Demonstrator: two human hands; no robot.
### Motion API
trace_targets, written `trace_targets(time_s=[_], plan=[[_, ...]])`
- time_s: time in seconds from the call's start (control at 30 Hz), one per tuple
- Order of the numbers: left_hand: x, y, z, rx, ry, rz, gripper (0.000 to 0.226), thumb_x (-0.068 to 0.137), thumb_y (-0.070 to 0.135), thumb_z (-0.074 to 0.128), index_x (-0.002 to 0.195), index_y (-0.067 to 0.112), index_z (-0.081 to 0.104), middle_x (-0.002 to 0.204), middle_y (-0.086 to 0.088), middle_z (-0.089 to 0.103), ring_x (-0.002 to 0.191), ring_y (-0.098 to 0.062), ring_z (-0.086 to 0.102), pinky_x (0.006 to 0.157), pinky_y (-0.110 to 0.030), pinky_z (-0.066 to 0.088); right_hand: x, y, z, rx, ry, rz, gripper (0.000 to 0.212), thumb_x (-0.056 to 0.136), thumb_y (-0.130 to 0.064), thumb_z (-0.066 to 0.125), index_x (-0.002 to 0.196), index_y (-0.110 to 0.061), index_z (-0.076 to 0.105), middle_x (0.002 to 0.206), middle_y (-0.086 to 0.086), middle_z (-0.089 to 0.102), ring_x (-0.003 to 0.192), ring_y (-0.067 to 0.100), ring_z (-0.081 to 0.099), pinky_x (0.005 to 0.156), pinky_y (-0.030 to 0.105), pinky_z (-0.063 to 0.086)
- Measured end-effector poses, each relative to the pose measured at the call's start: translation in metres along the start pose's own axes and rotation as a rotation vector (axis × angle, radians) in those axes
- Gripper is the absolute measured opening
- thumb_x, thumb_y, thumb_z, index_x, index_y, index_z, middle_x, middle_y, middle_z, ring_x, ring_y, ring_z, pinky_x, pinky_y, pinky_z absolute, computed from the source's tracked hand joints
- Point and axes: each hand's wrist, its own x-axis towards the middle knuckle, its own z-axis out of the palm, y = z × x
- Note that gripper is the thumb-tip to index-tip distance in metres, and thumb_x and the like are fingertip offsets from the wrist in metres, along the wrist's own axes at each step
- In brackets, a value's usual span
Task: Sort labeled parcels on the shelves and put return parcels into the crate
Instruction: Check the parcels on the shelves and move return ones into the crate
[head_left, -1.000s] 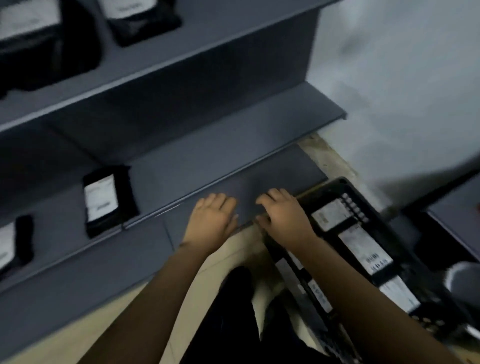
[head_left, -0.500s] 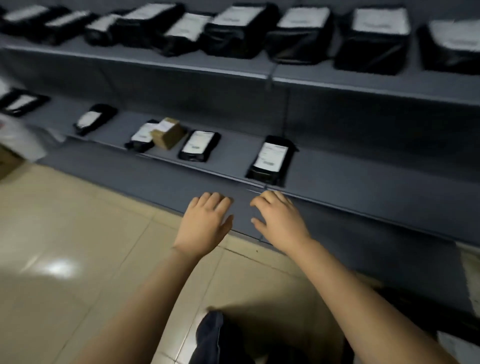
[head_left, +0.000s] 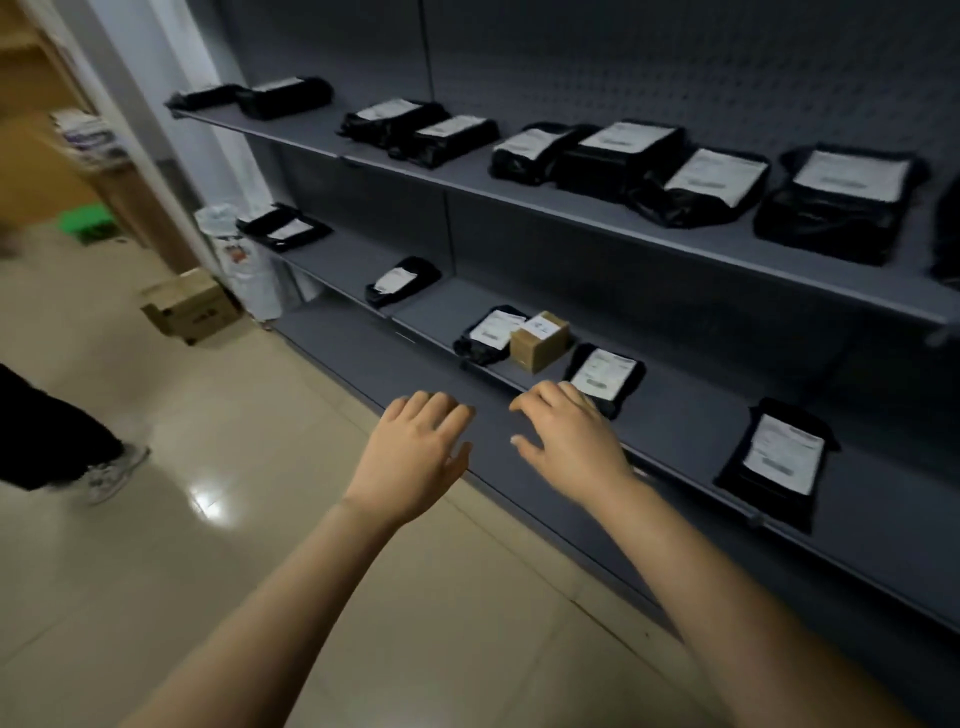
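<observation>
Labeled parcels (head_left: 714, 184): black poly bags, white shipping label facing up, in a row on the upper shelf (head_left: 467, 174), some overlapping their neighbours. The lower shelf (head_left: 691, 431) carries fewer, spaced out. A right bag (head_left: 782, 460) lies with its near end at the front edge. A near bag (head_left: 605, 376) is just beyond the right hand. Left of it is a small brown box (head_left: 540, 340) with a white label on top, right against a left bag (head_left: 491, 332). Two more bags lie further left. Label print is all blurred, with dark bars on some and no readable text. Left hand (head_left: 421, 457) is palm down, fingers together and loosely extended, thumb out, holding nothing, over the grey base ledge below the lower shelf. Right hand (head_left: 571, 441) is palm down, fingers relaxed and slightly curved, empty. Its fingertips overlap the near bag's corner in this view, possibly touching, can't tell. The hands are near each other, not touching. On the tiled floor (head_left: 260, 519) by the shelf end are a cardboard carton (head_left: 189, 309) with illegible dark print and a white plastic bag (head_left: 244, 254) with a reddish graphic, unreadable. Another person's dark trouser leg and sneaker (head_left: 111, 470) are at the left edge.
</observation>
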Motion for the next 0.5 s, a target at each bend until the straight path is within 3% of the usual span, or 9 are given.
trace_targets(time_s=[0.27, 0.5], plan=[[0.025, -0.104, 0.011, 0.038, -0.020, -0.074, 0.043, 0.077, 0.028, 0.077, 0.115, 0.013, 0.063, 0.106, -0.005, 0.065, 0.098, -0.028, 0.062, 0.084, -0.037, 0.051, 0.112, -0.034, 0.033, 0.017, -0.012, -0.080, 0.036, 0.094, -0.028, 0.060, 0.128, -0.019, 0.053, 0.125, -0.001, 0.051, 0.119, 0.020, 0.043, 0.102, 0.034, 0.035], [0.083, -0.180, 0.044, 0.082, -0.015, -0.096, 0.041, 0.075, 0.026, 0.077, 0.112, 0.012, 0.064, 0.104, -0.005, 0.064, 0.096, -0.027, 0.062, 0.081, -0.036, 0.052, 0.215, -0.021, 0.066, 0.045, -0.004, -0.099, 0.037, 0.093, -0.029, 0.061, 0.127, -0.019, 0.054, 0.123, 0.000, 0.052, 0.118, 0.021, 0.045, 0.098, 0.033, 0.037]])
